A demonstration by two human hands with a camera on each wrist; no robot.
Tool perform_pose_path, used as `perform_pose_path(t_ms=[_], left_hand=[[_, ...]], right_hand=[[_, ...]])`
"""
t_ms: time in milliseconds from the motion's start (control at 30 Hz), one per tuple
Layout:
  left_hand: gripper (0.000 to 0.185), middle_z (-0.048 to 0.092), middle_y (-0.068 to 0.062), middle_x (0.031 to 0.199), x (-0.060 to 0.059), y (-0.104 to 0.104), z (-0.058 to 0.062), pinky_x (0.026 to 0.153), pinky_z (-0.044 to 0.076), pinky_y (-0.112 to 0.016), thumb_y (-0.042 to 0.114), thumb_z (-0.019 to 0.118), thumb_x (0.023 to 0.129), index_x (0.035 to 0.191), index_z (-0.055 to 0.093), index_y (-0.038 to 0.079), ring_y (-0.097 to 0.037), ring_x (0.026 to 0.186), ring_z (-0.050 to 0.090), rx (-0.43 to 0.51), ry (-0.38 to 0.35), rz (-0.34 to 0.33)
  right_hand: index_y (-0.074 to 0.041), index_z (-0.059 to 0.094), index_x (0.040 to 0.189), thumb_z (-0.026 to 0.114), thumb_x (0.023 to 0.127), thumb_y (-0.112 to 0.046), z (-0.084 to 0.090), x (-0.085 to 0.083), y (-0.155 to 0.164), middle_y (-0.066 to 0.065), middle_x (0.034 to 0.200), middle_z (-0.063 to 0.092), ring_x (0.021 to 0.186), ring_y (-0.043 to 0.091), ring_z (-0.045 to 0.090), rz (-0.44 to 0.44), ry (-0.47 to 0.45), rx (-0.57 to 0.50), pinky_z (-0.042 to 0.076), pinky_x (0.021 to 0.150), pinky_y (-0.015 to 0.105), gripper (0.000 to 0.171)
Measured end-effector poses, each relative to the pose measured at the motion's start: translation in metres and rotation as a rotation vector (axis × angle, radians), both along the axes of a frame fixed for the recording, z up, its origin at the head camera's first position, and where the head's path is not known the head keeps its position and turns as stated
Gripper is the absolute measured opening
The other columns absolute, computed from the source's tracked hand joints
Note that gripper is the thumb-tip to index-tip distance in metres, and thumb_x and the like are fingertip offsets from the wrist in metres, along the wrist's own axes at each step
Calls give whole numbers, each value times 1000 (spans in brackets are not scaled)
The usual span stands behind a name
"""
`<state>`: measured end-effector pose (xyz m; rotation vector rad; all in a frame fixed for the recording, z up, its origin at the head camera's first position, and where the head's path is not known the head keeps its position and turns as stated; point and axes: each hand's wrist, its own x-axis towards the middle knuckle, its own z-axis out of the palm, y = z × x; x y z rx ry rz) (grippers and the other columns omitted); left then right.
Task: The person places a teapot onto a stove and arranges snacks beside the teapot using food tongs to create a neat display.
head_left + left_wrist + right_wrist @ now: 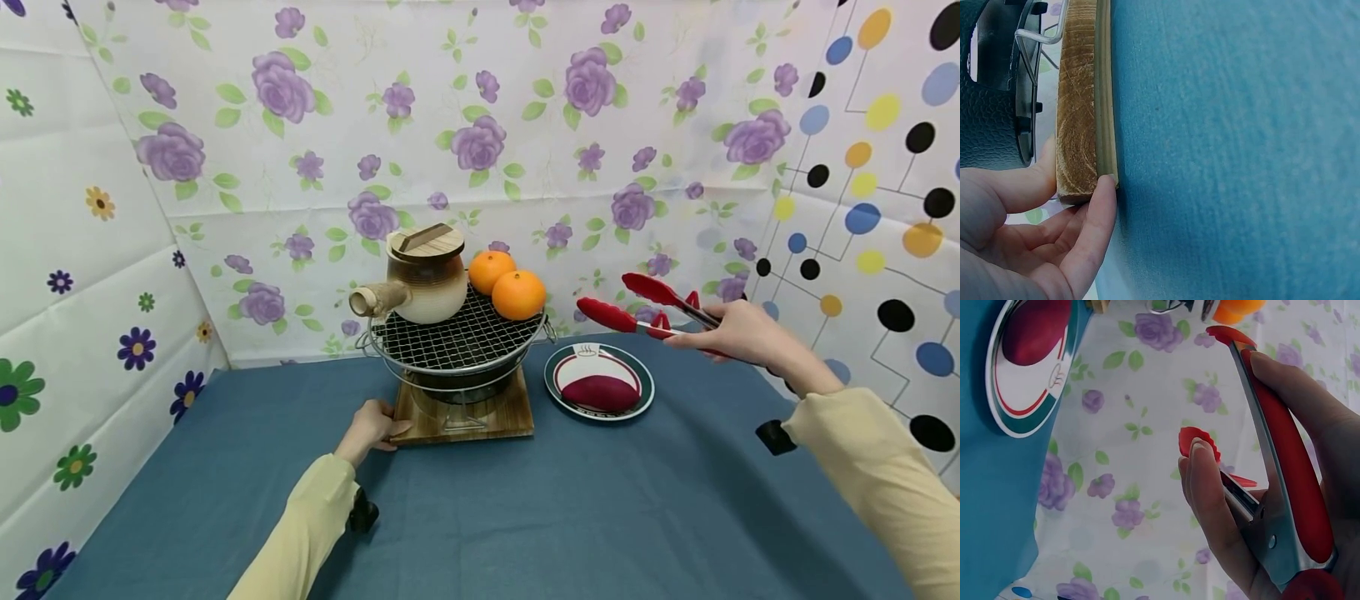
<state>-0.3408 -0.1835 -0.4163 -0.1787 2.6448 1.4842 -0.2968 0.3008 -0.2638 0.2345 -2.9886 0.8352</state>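
A small round grill with a wire mesh stands on a wooden base. On the mesh sit a ceramic pot with a wooden lid and two oranges. My left hand holds the base's front left corner, thumb on top and fingers against its edge. My right hand grips red tongs, their tips apart and holding nothing, in the air above and to the right of a plate with a purple sweet potato.
A blue cloth covers the table. Flowered sheets wall in the back and left, a dotted one the right. The grill stands near the back wall, the plate just to its right.
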Motion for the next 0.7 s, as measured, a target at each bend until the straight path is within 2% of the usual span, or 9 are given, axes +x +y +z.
perform_pose_path(t_ms=[133, 267, 433, 500, 567, 633, 700], left_hand=[[19, 46, -15, 70, 0, 0, 0, 53, 55, -34, 4, 67, 82, 82, 50, -4, -18, 52, 53, -1, -3, -1], [22, 46, -16, 73, -1, 0, 0, 53, 55, -34, 4, 68, 81, 89, 51, -8, -19, 54, 54, 3, -2, -2], [22, 46, -17, 75, -1, 0, -1, 52, 55, -33, 4, 68, 81, 90, 51, -8, -19, 55, 54, -4, 0, -4], [26, 45, -18, 77, -1, 0, -1, 53, 55, -33, 5, 68, 82, 95, 51, -11, -20, 55, 55, -4, -2, -4], [30, 46, -19, 79, 0, 0, 0, 53, 55, -33, 4, 67, 82, 100, 51, -13, -20, 55, 56, -2, -4, -7], [34, 46, -19, 81, 0, -1, 0, 53, 55, -34, 4, 67, 82, 104, 50, -14, -21, 55, 56, 3, -7, -6], [33, 46, -19, 80, 0, -1, 0, 53, 55, -34, 4, 67, 82, 103, 50, -14, -21, 55, 56, 4, -7, -7]], right_hand=[[-2, 46, 75, 68, 71, -56, -6, -1, 1, 8, 60, 54, 57, 21, 59, 3, -24, 5, 46, 54, 34, 58], [-5, 44, 70, 69, 70, -57, -12, -2, 2, 8, 57, 53, 55, 21, 57, 8, -48, 30, 42, 50, 31, 58], [-7, 44, 64, 68, 71, -57, -18, -3, 4, 4, 50, 46, 45, 17, 43, 28, -64, 67, 32, 44, 27, 56], [-2, 54, 71, 68, 71, -56, -19, -3, 6, 3, 49, 43, 43, 16, 39, 35, -78, 80, 32, 44, 27, 56], [5, 61, 92, 67, 72, -56, -21, -2, 7, 3, 49, 46, 44, 17, 43, 44, -99, 89, 37, 48, 28, 65], [12, 53, 114, 66, 73, -56, -22, -2, 8, 4, 52, 52, 48, 18, 51, 53, -130, 94, 43, 54, 31, 80], [15, 47, 121, 66, 74, -55, -24, -2, 8, 4, 55, 55, 52, 19, 55, 58, -160, 94, 47, 59, 34, 87]])
